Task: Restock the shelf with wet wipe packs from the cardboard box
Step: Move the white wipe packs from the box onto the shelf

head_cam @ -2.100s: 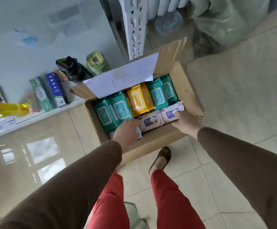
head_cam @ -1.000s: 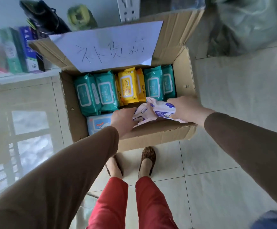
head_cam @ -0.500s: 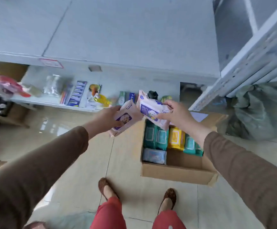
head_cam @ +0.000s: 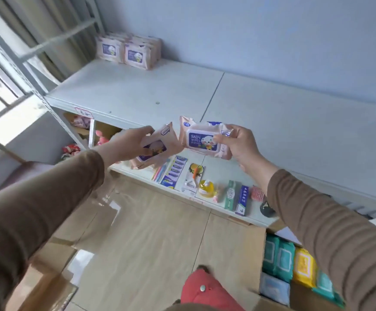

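Wet wipe packs, two of them, pink soft-plastic pouches with purple label panels, are in the air in front of the white metal shelf [head_cam: 272, 113], one per hand. Left hand [head_cam: 128, 147] has fingers curled round the left pink pack [head_cam: 153, 149], thumb over its top edge, pack tilted. Right hand [head_cam: 238, 144] pinches the right pink pack [head_cam: 201, 141] at its right end, label facing the camera. Both packs hover just in front of the shelf's front edge, not on the board yet.

Handling, as a guess: light, squashy, film wrapper a bit slippery, not fragile. Best taken across the short end or round the body; the seam flaps would crumple.

Readable: "BABY WIPES" in white on the purple panel of the right pack, with a cartoon animal beside it. Smaller print is too small to read.

Stack of matching pink packs [head_cam: 129, 51] stands at the shelf's back left corner, against the wall. Below and right of the shelf, the brown cardboard box [head_cam: 270, 304] on the floor holds green packs [head_cam: 276, 257], a yellow pack [head_cam: 303, 265] and a pale blue pack [head_cam: 273, 289]. The lower shelf board carries small toiletries, writing unreadable.
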